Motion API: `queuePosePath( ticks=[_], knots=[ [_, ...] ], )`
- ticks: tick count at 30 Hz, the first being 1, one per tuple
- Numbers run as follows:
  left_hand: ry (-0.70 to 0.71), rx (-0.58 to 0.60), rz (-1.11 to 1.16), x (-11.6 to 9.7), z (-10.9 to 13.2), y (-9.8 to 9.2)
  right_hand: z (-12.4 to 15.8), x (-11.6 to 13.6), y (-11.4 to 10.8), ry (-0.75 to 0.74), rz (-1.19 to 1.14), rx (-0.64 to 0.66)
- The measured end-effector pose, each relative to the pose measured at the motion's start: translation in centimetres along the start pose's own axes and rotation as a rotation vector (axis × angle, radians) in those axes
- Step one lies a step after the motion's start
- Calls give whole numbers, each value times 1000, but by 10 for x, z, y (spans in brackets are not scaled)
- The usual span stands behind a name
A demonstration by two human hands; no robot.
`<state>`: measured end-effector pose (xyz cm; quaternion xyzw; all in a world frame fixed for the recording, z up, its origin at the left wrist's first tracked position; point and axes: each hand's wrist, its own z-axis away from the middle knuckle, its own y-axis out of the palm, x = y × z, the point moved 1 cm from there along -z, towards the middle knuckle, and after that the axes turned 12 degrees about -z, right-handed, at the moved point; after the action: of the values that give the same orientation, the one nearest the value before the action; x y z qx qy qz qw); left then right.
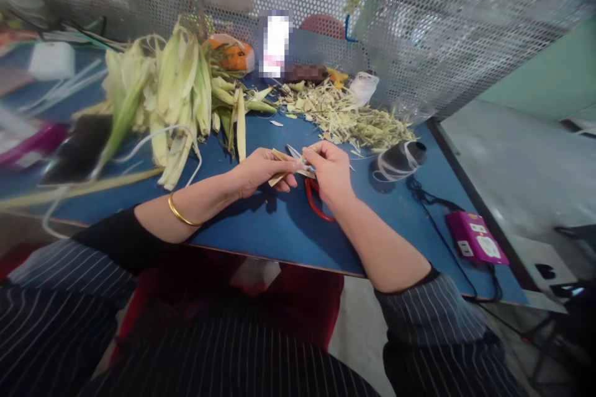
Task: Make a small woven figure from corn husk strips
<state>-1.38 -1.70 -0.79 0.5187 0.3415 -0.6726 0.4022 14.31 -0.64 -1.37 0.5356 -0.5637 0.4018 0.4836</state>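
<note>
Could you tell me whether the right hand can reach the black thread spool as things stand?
Probably yes: the thread spool lies just right of the right hand with bare table between, though that hand holds scissors.

So we've got a thin, pale tan husk strip (280,169), dry and flat, pinched in our left hand (258,172) and held roughly level just over the blue desk (261,229), about midway along its near edge. The scissors (311,189) are small, with red loop handles and short silver blades. They're in our right hand (331,170), tips crossing the strip's right end and loops hanging down toward the desk.
</note>
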Motion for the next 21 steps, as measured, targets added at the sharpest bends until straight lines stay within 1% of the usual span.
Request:
queuePosePath(
  ticks=[2,4,6,7,9,11,12,13,15,17,19,21],
  knots=[
    [10,8,12,1,1,0,-1,0,-1,-14,18,0],
    [20,3,34,3,1,1,-3,2,-2,-29,61,48],
    [30,0,78,2,2,2,-5,8,-5,-95,127,91],
    [38,2,107,1,3,2,-6,12,-6,-159,159,81],
    [60,2,164,-2,4,2,-4,20,-9,-306,217,2],
    [92,-27,209,-5,3,0,0,26,-10,-385,275,-62],
    [109,-53,226,-6,3,-1,3,28,-8,-377,310,-54],
    [126,-84,241,-7,2,-2,6,28,-6,-337,342,-13],
    [155,-141,257,-6,-1,-4,12,24,-1,-203,365,122],
    [171,-177,260,-5,-3,-4,17,18,6,-77,330,237],
    [176,-183,265,-3,-4,-3,20,13,11,0,262,293],
    [175,-175,277,-2,-5,0,22,9,14,41,169,305]
  ],
)
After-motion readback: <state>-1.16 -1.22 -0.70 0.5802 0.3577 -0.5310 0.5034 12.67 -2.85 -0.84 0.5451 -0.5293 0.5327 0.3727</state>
